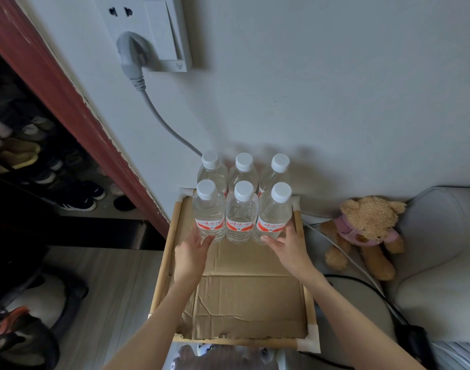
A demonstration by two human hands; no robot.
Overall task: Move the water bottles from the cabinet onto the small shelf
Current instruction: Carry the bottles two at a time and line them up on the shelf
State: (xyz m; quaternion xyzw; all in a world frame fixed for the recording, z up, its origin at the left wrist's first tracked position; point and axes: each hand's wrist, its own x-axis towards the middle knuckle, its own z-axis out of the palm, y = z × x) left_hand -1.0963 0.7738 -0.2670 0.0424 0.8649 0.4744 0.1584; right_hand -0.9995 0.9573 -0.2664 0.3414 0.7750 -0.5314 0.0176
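Observation:
Several clear water bottles with white caps and red labels stand in two rows at the far end of the small shelf, on its cardboard sheet. My left hand touches the base of the front left bottle with relaxed fingers. My right hand touches the lower side of the front right bottle, its fingers straight. The front middle bottle stands between them, untouched. Neither hand wraps a bottle.
A wall socket with a grey plug and cable hangs above the bottles. A teddy bear leans on a pale cushion at the right. An open shoe cabinet lies to the left, bags on the floor.

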